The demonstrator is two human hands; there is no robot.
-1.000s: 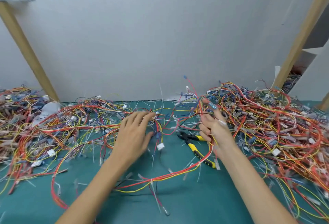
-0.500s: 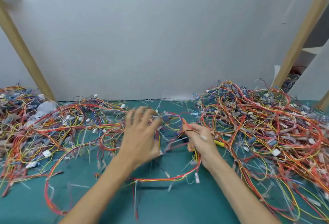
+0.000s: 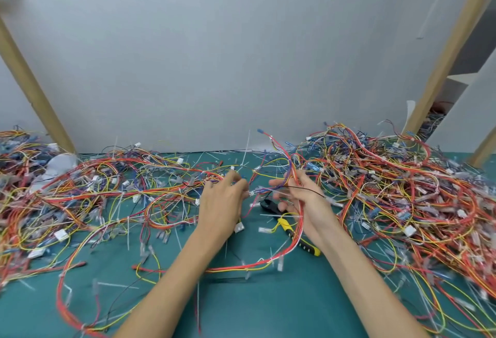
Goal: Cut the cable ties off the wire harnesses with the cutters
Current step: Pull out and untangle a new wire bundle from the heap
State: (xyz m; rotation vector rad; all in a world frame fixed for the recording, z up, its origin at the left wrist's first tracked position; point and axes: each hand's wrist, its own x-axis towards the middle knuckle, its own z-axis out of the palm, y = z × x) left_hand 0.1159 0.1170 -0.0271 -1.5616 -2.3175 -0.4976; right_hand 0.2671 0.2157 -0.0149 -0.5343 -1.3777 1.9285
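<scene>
My right fingers (image 3: 285,205) curl around a red-and-yellow wire harness (image 3: 236,268), which runs down through the palm of my right hand (image 3: 304,198) and loops onto the green mat (image 3: 268,311). My left fingertips (image 3: 236,178) are bunched at the harness's other end, but it is too blurred to tell whether my left hand (image 3: 221,203) pinches it. The cutters (image 3: 283,223) lie ungripped on the mat, just under my right hand. Tangled harness heaps (image 3: 389,190) lie on both sides, with cut cable ties (image 3: 115,284) strewn between them.

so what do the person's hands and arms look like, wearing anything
Nothing worn: the left hand and right hand show no gloves, rings or watch. The left forearm and right forearm are bare, with no sleeves in view.
</scene>
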